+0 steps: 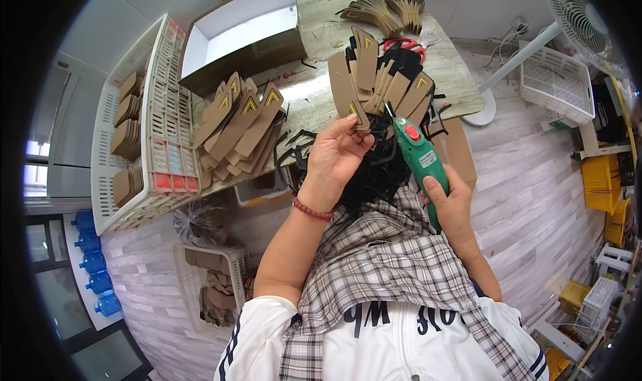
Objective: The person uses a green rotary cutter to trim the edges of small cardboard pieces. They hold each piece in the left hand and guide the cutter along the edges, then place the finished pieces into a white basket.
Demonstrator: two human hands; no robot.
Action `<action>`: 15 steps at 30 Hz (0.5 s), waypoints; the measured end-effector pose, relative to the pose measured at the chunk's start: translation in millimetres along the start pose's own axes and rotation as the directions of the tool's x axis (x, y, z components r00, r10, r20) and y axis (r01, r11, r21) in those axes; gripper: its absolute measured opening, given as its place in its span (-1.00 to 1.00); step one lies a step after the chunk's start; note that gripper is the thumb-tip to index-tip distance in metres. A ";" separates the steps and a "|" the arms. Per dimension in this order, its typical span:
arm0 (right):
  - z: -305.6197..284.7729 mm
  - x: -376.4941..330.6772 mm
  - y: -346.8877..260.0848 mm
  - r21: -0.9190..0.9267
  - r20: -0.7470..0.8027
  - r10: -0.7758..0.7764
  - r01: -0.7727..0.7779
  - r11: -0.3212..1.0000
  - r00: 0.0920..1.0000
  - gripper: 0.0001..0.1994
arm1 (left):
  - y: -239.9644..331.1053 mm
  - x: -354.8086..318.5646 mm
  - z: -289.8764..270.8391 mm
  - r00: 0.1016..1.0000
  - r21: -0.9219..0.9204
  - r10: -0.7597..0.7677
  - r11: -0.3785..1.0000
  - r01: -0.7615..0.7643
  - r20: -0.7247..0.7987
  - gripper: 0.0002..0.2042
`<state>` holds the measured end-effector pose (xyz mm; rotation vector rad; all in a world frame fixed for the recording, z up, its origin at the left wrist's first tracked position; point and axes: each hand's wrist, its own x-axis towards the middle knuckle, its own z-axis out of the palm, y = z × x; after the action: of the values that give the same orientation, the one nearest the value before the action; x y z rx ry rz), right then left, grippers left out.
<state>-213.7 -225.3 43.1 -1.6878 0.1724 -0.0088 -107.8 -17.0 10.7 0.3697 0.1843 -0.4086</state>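
My left hand point(336, 155) pinches the lower end of a flat tan piece point(341, 80) with a yellow angled mark, held up over the near edge of the table. In my right hand point(455, 204) is a green handheld power tool point(418, 157) with a red button and a thin tip pointing up and away. The tip is close to the right of the held piece, apparently apart from it. Just beyond my hands lies a fanned heap of tan pieces point(401, 90), some with black parts. Black trimmings point(378, 180) lie below my hands on my checked apron.
Tan pieces point(237, 123) are piled on the left of the table point(314, 83), beside a white plastic crate point(150, 123) and an open box point(244, 30). Red-handled scissors point(406, 44) and stacked pieces point(381, 13) lie at the back. A fan point(582, 23) stands right.
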 end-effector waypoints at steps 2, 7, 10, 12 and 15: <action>0.3 -1.0 1.8 -0.013 -0.004 0.004 -0.004 1.000 1.000 -0.67 | -3.7 -0.4 11.1 0.996 0.082 0.094 0.992 -0.094 0.002 -0.82; 3.2 -2.1 0.4 -0.063 0.004 -0.025 0.025 0.998 1.000 -0.66 | -3.9 -0.9 23.8 0.980 0.178 0.192 0.964 -0.197 0.046 -0.82; 3.6 -2.4 -0.9 -0.064 0.012 -0.037 0.037 0.997 0.999 -0.66 | -8.4 2.0 23.2 0.957 0.176 0.289 0.942 -0.287 0.014 -0.83; 4.4 -2.3 -2.1 -0.068 0.012 -0.044 0.045 0.997 0.999 -0.66 | -10.4 3.1 20.7 0.954 0.173 0.301 0.940 -0.295 -0.005 -0.83; 6.3 -2.2 -5.6 -0.079 0.011 -0.036 0.037 0.996 0.999 -0.66 | -14.6 2.3 21.8 0.951 0.169 0.309 0.939 -0.300 -0.029 -0.83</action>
<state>-214.7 -218.3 48.0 -1.7696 0.1362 -0.0208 -109.6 -38.7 25.6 0.5626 0.1441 -0.1061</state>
